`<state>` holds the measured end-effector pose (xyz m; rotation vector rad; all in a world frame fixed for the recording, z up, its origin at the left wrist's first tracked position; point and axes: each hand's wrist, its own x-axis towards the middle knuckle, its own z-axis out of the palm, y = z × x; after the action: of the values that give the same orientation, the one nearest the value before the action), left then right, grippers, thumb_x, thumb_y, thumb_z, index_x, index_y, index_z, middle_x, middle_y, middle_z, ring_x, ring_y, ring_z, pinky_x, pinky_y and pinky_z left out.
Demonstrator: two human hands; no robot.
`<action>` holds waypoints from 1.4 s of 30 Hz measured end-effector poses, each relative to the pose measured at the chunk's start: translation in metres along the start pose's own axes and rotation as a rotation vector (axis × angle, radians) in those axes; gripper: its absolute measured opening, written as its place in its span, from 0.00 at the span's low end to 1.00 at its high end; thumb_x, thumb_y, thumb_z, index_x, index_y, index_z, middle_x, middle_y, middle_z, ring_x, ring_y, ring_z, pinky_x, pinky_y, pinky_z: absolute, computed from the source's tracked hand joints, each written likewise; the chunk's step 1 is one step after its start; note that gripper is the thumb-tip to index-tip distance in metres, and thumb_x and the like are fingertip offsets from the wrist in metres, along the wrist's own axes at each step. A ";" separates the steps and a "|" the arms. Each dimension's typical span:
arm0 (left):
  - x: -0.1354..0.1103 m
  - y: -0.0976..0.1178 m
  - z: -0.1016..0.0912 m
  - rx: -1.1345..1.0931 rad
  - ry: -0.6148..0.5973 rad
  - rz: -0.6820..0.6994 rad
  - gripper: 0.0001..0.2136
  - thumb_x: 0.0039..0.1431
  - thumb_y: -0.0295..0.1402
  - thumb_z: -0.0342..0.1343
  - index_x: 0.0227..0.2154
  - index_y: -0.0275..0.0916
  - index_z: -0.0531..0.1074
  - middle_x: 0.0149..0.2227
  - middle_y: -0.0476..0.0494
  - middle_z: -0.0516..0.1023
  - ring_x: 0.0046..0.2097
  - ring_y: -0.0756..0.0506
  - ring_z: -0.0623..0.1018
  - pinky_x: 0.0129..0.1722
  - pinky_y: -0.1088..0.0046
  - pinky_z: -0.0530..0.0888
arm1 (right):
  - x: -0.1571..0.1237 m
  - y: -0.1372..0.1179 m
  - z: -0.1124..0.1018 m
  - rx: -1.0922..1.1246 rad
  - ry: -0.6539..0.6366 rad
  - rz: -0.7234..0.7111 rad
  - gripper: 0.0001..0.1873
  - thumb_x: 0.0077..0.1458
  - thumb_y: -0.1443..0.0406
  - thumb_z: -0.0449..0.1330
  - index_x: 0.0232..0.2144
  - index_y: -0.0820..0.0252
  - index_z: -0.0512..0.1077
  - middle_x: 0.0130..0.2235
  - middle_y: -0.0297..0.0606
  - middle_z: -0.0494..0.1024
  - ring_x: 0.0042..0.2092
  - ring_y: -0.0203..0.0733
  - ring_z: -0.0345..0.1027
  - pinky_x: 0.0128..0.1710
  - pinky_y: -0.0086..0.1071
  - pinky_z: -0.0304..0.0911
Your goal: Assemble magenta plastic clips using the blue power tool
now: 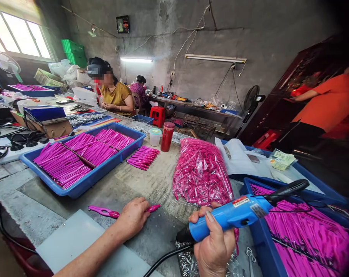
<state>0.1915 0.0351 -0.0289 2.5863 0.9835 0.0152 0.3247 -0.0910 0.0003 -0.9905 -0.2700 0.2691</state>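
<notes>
With your left hand (133, 217) pressed, fingers together, on the pink handle piece (105, 211) at lower centre and your right hand (216, 246) clamped around the blue power driver (234, 215), the slim piece may skid if the tip lands off-centre.

Bare bench between blue tray (76, 190) and pink bag (201, 173); passage free.

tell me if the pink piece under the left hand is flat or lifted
Flat: the pink piece lies on the table, its ends showing either side of the left hand curled over it.
</notes>
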 end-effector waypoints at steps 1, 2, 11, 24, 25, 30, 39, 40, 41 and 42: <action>0.000 0.001 -0.001 -0.009 -0.003 -0.002 0.07 0.57 0.28 0.47 0.26 0.39 0.69 0.33 0.46 0.71 0.37 0.48 0.71 0.36 0.76 0.65 | 0.000 0.000 0.000 -0.002 -0.002 0.000 0.17 0.42 0.62 0.61 0.35 0.59 0.61 0.22 0.27 0.68 0.20 0.36 0.64 0.23 0.32 0.60; 0.000 0.001 -0.002 -0.016 -0.006 -0.003 0.06 0.56 0.28 0.48 0.26 0.39 0.69 0.33 0.46 0.71 0.37 0.48 0.71 0.36 0.76 0.65 | 0.000 0.001 -0.001 -0.004 -0.005 0.001 0.17 0.42 0.62 0.61 0.35 0.59 0.62 0.22 0.27 0.68 0.20 0.36 0.64 0.23 0.32 0.60; 0.004 -0.003 0.002 -0.064 0.002 -0.055 0.03 0.51 0.28 0.52 0.25 0.39 0.69 0.31 0.49 0.72 0.36 0.48 0.71 0.33 0.76 0.63 | -0.001 0.003 -0.001 0.010 -0.004 0.011 0.18 0.42 0.62 0.62 0.35 0.59 0.62 0.22 0.28 0.68 0.20 0.36 0.64 0.23 0.32 0.60; -0.001 0.000 -0.002 -0.132 0.014 -0.032 0.05 0.54 0.28 0.50 0.25 0.39 0.69 0.31 0.48 0.71 0.36 0.49 0.71 0.34 0.78 0.63 | 0.000 0.001 0.000 0.019 -0.005 0.026 0.18 0.40 0.62 0.62 0.35 0.59 0.62 0.23 0.27 0.67 0.20 0.36 0.64 0.23 0.31 0.59; -0.001 0.000 -0.002 -0.129 0.011 -0.034 0.05 0.54 0.28 0.50 0.25 0.39 0.69 0.31 0.48 0.71 0.36 0.49 0.71 0.34 0.77 0.63 | 0.000 0.001 0.000 0.015 -0.008 0.021 0.18 0.41 0.62 0.62 0.35 0.59 0.62 0.23 0.27 0.67 0.20 0.36 0.64 0.23 0.31 0.59; 0.002 0.000 -0.001 -0.109 0.005 -0.066 0.03 0.51 0.27 0.53 0.24 0.39 0.68 0.30 0.50 0.72 0.35 0.49 0.71 0.33 0.78 0.63 | 0.000 0.002 -0.001 0.004 -0.008 0.014 0.19 0.41 0.62 0.61 0.36 0.59 0.61 0.22 0.27 0.67 0.20 0.35 0.64 0.23 0.31 0.59; 0.005 0.002 -0.004 -0.040 -0.032 -0.129 0.01 0.50 0.29 0.54 0.26 0.40 0.70 0.31 0.50 0.75 0.36 0.48 0.73 0.32 0.77 0.62 | -0.002 0.005 -0.003 0.007 0.002 0.002 0.20 0.42 0.62 0.61 0.38 0.59 0.60 0.23 0.27 0.68 0.20 0.37 0.64 0.23 0.33 0.59; 0.005 0.002 -0.004 -0.035 -0.028 -0.119 0.01 0.50 0.29 0.54 0.26 0.40 0.70 0.31 0.50 0.75 0.36 0.48 0.73 0.32 0.76 0.62 | -0.002 0.005 -0.002 0.012 0.004 0.007 0.20 0.42 0.62 0.62 0.38 0.59 0.60 0.23 0.27 0.68 0.20 0.37 0.64 0.23 0.33 0.59; 0.005 0.002 -0.004 -0.030 -0.028 -0.109 0.02 0.51 0.29 0.54 0.26 0.40 0.70 0.31 0.50 0.74 0.36 0.48 0.73 0.32 0.76 0.62 | -0.002 0.005 -0.002 0.017 0.004 0.010 0.20 0.41 0.62 0.62 0.38 0.59 0.60 0.23 0.27 0.68 0.20 0.37 0.64 0.23 0.33 0.59; 0.005 0.002 -0.004 -0.024 -0.031 -0.104 0.02 0.51 0.29 0.53 0.26 0.40 0.70 0.32 0.49 0.74 0.36 0.48 0.73 0.32 0.76 0.62 | -0.002 0.004 -0.002 0.022 0.005 0.012 0.20 0.41 0.62 0.62 0.37 0.59 0.60 0.23 0.27 0.68 0.20 0.37 0.64 0.23 0.33 0.59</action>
<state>0.1964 0.0385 -0.0253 2.5032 1.0987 -0.0401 0.3231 -0.0906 -0.0043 -0.9715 -0.2559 0.2796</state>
